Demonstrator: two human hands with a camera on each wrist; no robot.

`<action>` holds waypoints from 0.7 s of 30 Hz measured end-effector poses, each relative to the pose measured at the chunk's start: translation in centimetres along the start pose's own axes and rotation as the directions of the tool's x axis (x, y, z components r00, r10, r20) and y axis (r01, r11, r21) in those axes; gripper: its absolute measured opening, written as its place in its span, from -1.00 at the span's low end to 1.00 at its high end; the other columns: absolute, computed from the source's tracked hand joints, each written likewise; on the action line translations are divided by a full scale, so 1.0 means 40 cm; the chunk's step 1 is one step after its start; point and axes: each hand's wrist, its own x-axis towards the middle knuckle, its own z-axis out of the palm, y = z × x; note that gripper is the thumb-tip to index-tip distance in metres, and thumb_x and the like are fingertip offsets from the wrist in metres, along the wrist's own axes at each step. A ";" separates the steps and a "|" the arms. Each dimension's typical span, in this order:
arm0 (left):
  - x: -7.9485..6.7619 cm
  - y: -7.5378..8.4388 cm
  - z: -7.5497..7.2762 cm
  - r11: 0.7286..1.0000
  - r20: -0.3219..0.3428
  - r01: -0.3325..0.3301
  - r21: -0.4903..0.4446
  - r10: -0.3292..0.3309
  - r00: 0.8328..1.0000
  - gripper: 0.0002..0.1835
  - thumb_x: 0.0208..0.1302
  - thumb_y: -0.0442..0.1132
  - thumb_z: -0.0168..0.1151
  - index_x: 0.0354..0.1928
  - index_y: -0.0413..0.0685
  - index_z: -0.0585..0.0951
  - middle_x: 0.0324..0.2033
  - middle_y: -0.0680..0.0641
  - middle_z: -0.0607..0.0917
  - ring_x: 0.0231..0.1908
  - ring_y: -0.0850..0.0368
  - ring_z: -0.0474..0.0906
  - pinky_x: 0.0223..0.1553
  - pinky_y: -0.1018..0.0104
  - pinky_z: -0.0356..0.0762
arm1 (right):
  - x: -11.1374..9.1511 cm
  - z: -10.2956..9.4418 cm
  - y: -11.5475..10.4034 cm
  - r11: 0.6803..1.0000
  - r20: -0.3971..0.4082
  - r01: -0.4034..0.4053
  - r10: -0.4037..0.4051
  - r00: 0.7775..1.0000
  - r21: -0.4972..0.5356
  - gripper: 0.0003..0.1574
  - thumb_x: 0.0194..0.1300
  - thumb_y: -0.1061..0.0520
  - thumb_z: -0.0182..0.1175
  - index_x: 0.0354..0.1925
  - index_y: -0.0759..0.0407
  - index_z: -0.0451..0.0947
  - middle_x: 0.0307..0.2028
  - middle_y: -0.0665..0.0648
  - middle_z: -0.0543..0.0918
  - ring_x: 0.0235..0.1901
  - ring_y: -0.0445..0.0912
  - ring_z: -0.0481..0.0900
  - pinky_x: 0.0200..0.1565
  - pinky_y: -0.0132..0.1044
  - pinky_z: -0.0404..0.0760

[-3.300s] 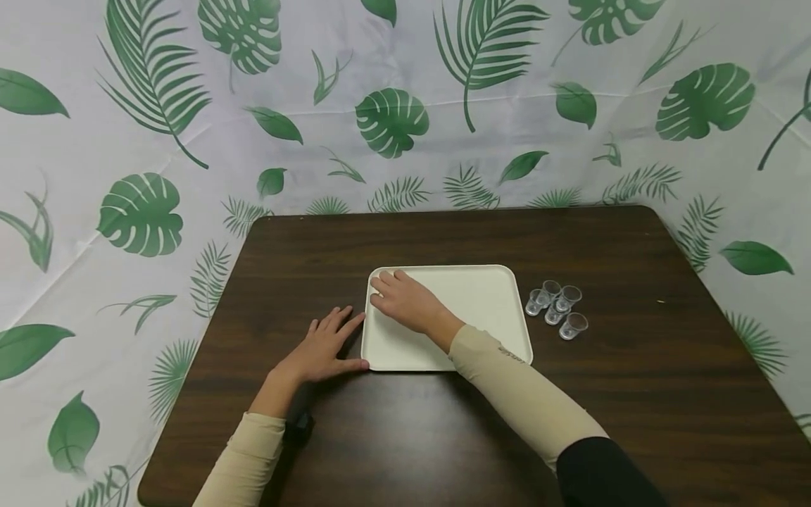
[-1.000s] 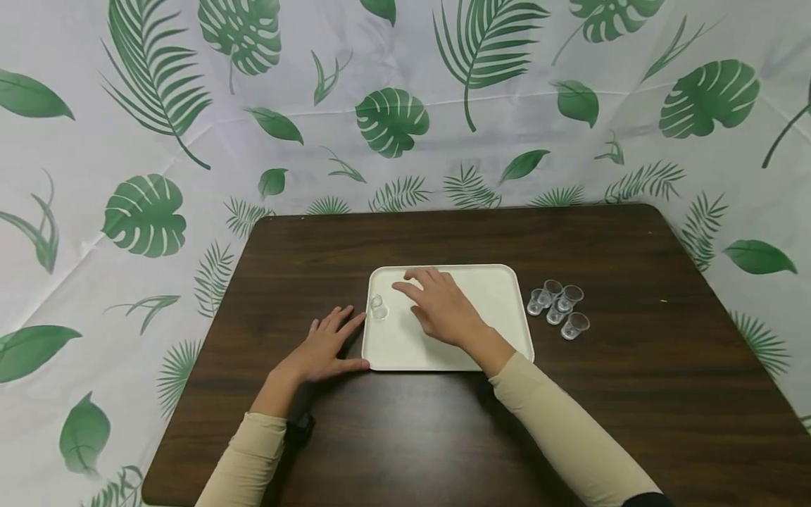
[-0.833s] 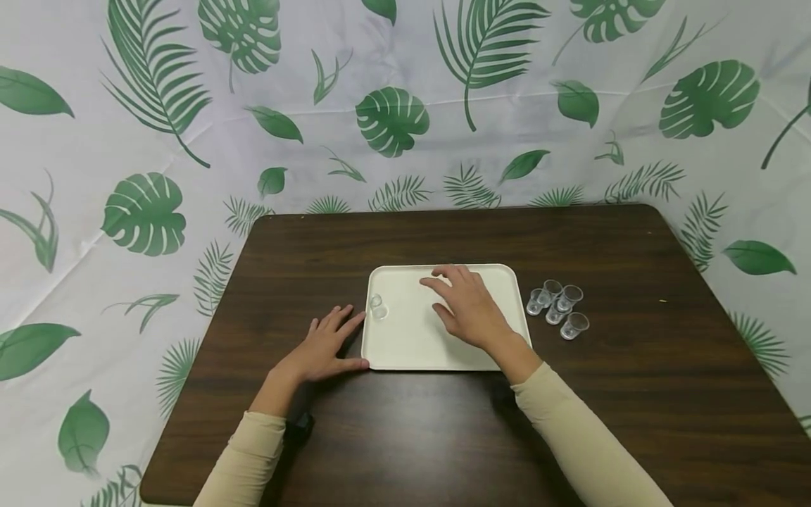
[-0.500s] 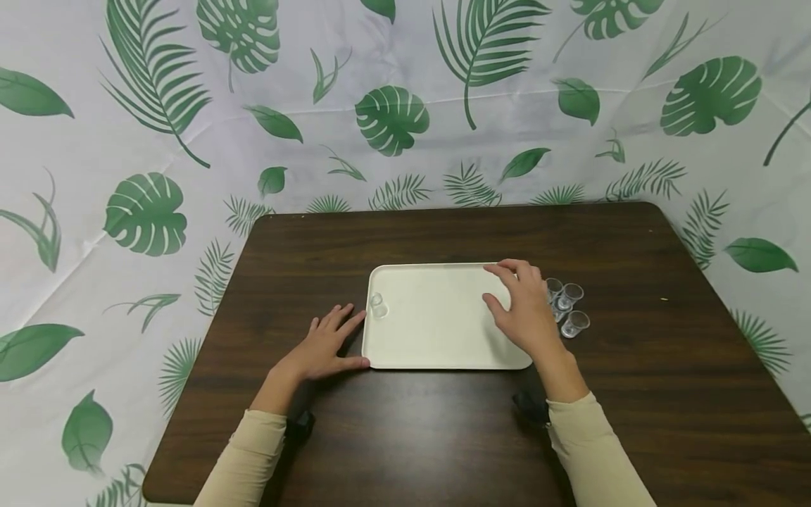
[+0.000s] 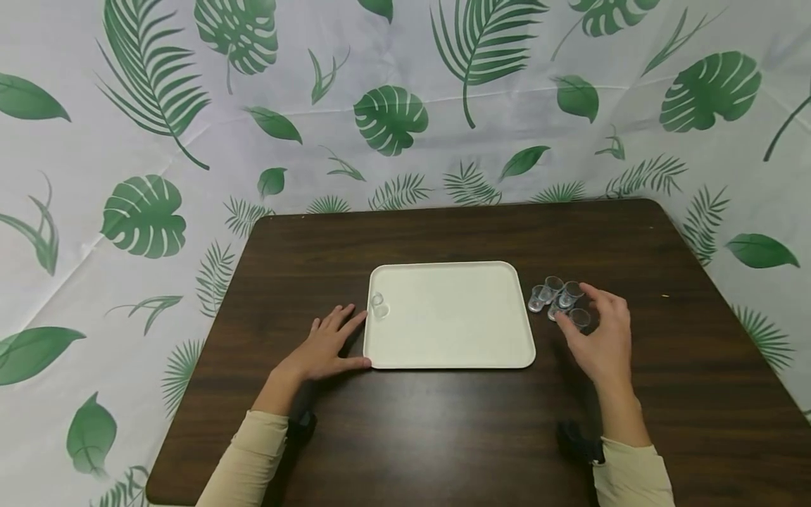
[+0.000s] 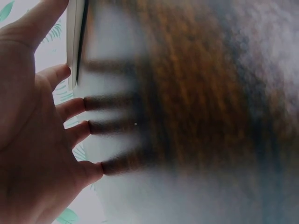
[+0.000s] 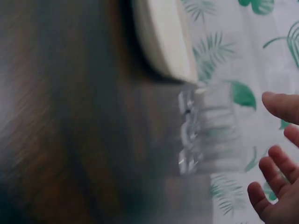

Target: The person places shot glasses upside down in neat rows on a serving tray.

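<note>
My left hand point(image 5: 319, 351) lies on the table with fingers spread, thumb and index finger at the left edge of the white tray point(image 5: 453, 317). In the left wrist view its fingertips point(image 6: 96, 172) touch the dark tabletop. A small clear cup point(image 5: 380, 308) is on the tray near its left rim. My right hand point(image 5: 602, 338) is over the nearest of several small clear cups point(image 5: 553, 286), right of the tray. Its thumb and fingers are parted. In the right wrist view, a blurred row of clear cups point(image 7: 210, 135) is apart from the hand point(image 7: 278, 172).
The dark wood table point(image 5: 437, 429) has rounded corners. Behind it and along its sides hangs a white cloth point(image 5: 329, 155) printed with green leaves. A dark device point(image 5: 579, 445) is strapped at the right wrist.
My right hand has left the tray's left end, uncovering the clear cup there, and moved right across the tray to the cup cluster. The left hand has stayed in place.
</note>
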 end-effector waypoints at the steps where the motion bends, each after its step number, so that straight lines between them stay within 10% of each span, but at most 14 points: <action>1: 0.000 0.000 0.000 1.000 0.002 0.000 -0.001 0.000 1.000 0.06 0.12 0.42 0.23 0.56 0.18 0.06 0.51 -0.20 0.02 0.49 -0.25 -0.19 0.29 -0.45 -0.23 | -0.005 -0.003 0.010 0.999 -0.002 -0.037 0.037 0.999 -0.008 -0.23 0.05 0.21 0.47 0.24 0.26 0.48 0.08 0.36 0.42 0.01 0.22 0.41 -0.06 0.05 0.32; 11: 0.007 0.003 -0.001 1.000 0.001 -0.004 0.004 0.004 1.000 0.06 0.12 0.42 0.22 0.56 0.22 0.03 0.51 -0.21 0.03 0.48 -0.26 -0.17 0.29 -0.45 -0.21 | -0.030 -0.014 0.079 0.951 0.115 -0.299 0.307 0.945 -0.075 -0.15 0.14 0.01 0.46 0.30 0.27 0.38 0.14 0.35 0.51 0.01 0.19 0.55 -0.06 -0.07 0.37; 21: 0.002 0.001 -0.002 1.000 0.010 0.003 0.000 -0.003 1.000 0.06 0.11 0.45 0.20 0.56 0.20 0.05 0.50 -0.22 0.04 0.48 -0.27 -0.18 0.28 -0.45 -0.23 | -0.029 0.001 0.095 0.955 0.166 -0.282 0.294 0.941 -0.094 -0.39 0.19 0.04 0.42 0.14 0.27 0.51 -0.05 0.38 0.65 -0.07 0.17 0.60 -0.15 -0.13 0.38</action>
